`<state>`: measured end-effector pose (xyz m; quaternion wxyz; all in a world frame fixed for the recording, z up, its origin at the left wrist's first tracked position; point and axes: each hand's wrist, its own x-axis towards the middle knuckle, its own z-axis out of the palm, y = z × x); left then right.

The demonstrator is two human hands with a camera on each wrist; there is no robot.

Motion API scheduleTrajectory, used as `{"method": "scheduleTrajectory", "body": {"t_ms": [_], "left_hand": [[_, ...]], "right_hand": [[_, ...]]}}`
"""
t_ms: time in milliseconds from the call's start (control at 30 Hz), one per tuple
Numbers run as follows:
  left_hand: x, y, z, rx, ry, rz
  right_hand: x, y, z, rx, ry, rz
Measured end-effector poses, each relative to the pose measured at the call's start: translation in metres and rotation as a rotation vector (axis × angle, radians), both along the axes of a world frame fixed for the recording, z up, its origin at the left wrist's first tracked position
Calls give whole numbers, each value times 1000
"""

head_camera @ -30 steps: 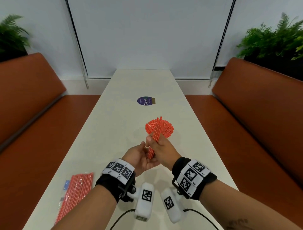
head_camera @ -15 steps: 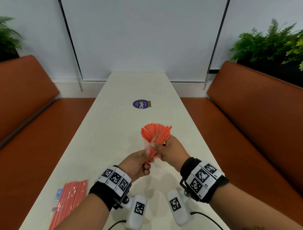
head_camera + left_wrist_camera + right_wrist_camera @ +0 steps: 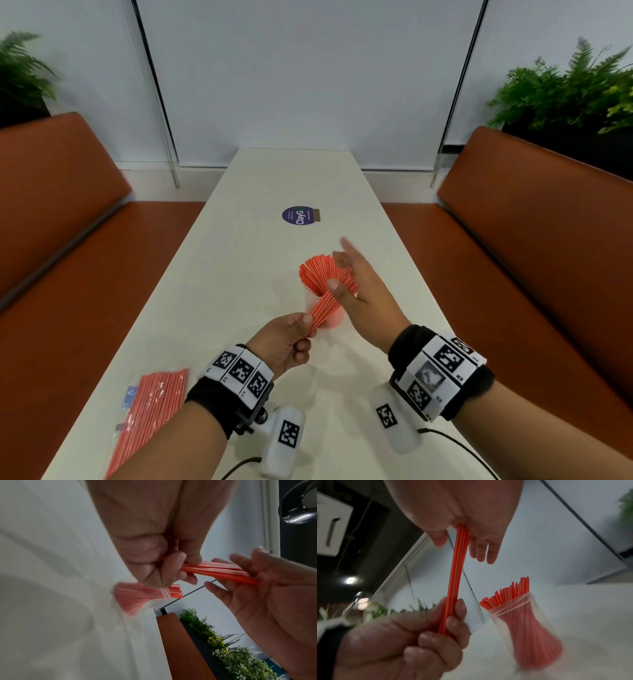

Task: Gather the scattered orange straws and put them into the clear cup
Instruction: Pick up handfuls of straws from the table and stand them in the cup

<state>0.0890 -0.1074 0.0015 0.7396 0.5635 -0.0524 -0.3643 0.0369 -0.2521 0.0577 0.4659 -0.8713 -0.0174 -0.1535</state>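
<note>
Head view showed left hand (image 3: 286, 337) pinching a straw bundle (image 3: 322, 310) slanted toward the clear cup (image 3: 524, 631) just beyond; right hand (image 3: 359, 286) loosely fingered its far end.

Setting: a booth seating area of the kind found in a café, canteen or office lounge. A long, narrow white table (image 3: 239, 274) runs away from the viewer toward a pale panelled wall (image 3: 291, 75) divided by dark vertical strips. Orange-brown upholstered benches flank the table, one on the left (image 3: 58, 212) and one on the right (image 3: 534, 219). Fern-like green plants stand behind both backrests (image 3: 565, 92). A round purple sticker (image 3: 297, 216) is fixed to the tabletop.
</note>
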Motion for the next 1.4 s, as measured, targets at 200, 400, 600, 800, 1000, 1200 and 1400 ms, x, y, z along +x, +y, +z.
{"method": "scheduleTrajectory", "body": {"t_ms": [200,400,600,800,1000,1200,1400], "left_hand": [[2,-4,6,29,-59,10],[20,-18,22,261,-350,8],[40,-20,9,665,-538,223],[51,-41,-14,630,-514,165],[62,-52,-27,436,-466,187],[67,-55,-33,494,-552,227],[64,-54,-25,412,-525,247]], "right_hand": [[-7,2,-6,554,190,-6],[6,-12,15,543,90,-141],[50,-38,24,227,61,-327],[77,-19,7,-78,259,-243],[90,-13,0,-163,331,-181],[96,-12,1,-428,466,-91],[85,-20,9,-237,185,-204]]}}
